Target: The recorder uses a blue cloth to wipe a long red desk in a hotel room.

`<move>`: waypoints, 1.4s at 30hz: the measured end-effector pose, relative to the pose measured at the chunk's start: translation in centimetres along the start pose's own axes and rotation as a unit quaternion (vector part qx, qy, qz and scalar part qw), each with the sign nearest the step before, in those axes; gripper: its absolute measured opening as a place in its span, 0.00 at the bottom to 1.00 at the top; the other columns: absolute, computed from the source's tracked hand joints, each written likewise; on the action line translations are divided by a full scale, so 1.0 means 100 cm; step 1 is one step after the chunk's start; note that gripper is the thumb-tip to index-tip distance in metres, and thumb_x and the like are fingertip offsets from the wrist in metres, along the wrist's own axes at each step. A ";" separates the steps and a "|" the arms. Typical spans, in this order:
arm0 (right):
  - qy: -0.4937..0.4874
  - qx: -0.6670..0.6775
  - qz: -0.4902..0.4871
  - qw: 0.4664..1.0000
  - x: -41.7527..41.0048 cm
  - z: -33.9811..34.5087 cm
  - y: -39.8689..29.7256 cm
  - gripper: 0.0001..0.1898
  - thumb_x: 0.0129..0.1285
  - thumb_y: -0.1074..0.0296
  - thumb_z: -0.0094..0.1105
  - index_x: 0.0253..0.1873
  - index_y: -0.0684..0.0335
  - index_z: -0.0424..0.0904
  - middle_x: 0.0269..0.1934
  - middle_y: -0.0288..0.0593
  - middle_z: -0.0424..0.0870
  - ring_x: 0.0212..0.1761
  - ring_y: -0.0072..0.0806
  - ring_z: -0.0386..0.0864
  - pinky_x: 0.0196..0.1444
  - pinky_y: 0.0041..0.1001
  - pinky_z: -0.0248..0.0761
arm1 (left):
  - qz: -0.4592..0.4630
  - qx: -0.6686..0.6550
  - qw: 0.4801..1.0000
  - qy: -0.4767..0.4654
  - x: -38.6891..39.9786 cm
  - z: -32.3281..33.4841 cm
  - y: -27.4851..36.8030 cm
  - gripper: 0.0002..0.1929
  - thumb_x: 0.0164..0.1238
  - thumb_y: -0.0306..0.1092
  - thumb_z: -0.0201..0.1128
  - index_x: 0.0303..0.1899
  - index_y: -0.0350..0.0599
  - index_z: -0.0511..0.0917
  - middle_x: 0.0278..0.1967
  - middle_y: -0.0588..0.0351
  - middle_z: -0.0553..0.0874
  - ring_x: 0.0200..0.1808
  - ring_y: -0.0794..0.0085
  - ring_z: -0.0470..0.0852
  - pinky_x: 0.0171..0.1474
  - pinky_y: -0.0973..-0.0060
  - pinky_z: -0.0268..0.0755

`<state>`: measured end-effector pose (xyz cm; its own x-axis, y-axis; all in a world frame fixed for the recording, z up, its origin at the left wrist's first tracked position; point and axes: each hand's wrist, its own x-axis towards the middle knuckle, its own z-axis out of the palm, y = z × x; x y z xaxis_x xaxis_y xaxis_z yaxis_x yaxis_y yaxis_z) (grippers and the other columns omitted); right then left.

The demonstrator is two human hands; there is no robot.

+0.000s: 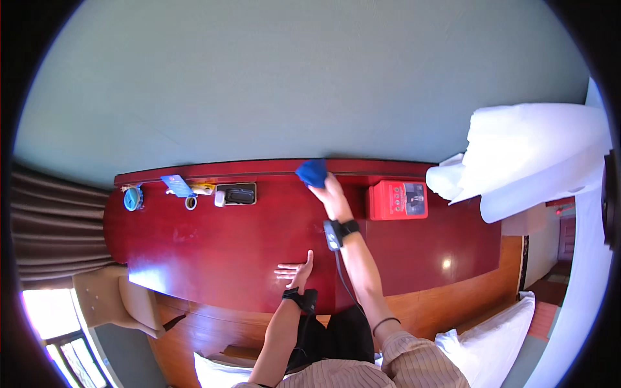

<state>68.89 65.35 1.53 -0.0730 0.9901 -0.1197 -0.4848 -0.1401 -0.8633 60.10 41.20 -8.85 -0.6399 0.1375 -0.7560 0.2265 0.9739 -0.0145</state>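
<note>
My right hand (331, 191) reaches to the far edge of a glossy red wooden desk (218, 242). It holds a bunched blue cloth (312, 173) against the raised ledge (271, 169) along the wall. Most of the right palm is hidden behind the wrist and cloth. Over the near middle of the desk is my left hand (298, 271), fingers spread, with nothing in it. Whether the left hand touches the desktop I cannot tell. Black straps with small devices sit on both wrists, and a cable runs down from the right one.
Right of the cloth stands a red box (398, 200) bearing writing. Leftward along the back are a tray (236, 194) with dark items, a small cup (190, 202), a blue card (177, 185) and a blue-lidded container (132, 199). White fabric (529, 150) hangs at right; a beige chair (116, 300) stands left.
</note>
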 end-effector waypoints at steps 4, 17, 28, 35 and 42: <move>0.146 0.306 0.033 0.940 -0.021 -0.082 -0.045 0.13 0.68 0.65 0.46 0.50 0.66 0.73 0.45 0.47 0.81 0.46 0.38 0.81 0.55 0.39 0.74 | 0.017 -0.014 1.000 0.010 -0.043 -0.003 0.024 0.74 0.35 0.88 0.48 0.67 0.32 0.21 0.68 0.29 0.21 0.70 0.33 0.21 0.64 0.29 0.33; 0.160 -0.681 -0.231 0.676 -0.022 -0.034 -0.036 0.30 0.57 0.72 0.59 0.66 0.60 0.62 0.63 0.57 0.67 0.70 0.49 0.59 0.66 0.47 0.52 | 0.020 -0.043 0.999 0.012 -0.051 -0.017 0.030 0.73 0.36 0.86 0.52 0.68 0.38 0.19 0.69 0.37 0.18 0.70 0.42 0.16 0.64 0.30 0.28; -0.169 -0.725 -0.360 0.562 0.025 0.100 0.030 0.40 0.51 0.60 0.68 0.70 0.48 0.60 0.64 0.46 0.66 0.68 0.41 0.61 0.67 0.44 0.55 | 0.002 -0.061 0.998 -0.031 -0.047 -0.023 0.026 0.75 0.32 0.86 0.54 0.67 0.43 0.15 0.67 0.42 0.12 0.69 0.49 0.11 0.66 0.33 0.27; -0.253 -0.826 -0.493 0.105 0.046 0.042 0.059 0.30 0.69 0.54 0.41 0.73 0.57 0.54 0.75 0.35 0.48 0.77 0.29 0.40 0.76 0.33 0.32 | 0.023 -0.059 0.998 0.002 -0.051 -0.014 0.028 0.73 0.38 0.84 0.53 0.67 0.38 0.17 0.68 0.39 0.16 0.70 0.45 0.13 0.65 0.31 0.28; -0.298 -0.837 -0.459 -0.021 0.046 -0.002 0.023 0.30 0.67 0.61 0.38 0.73 0.58 0.52 0.75 0.30 0.49 0.77 0.24 0.41 0.76 0.29 0.33 | 0.030 -0.030 0.998 0.041 -0.052 -0.002 0.034 0.74 0.32 0.88 0.51 0.70 0.37 0.26 0.71 0.37 0.25 0.72 0.43 0.22 0.65 0.31 0.35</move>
<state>67.62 69.58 -1.07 -0.9386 0.3219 -0.1244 0.0952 0.5881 0.8031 64.05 43.83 -4.86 -0.6853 0.2081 -0.6979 0.2231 0.9722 0.0709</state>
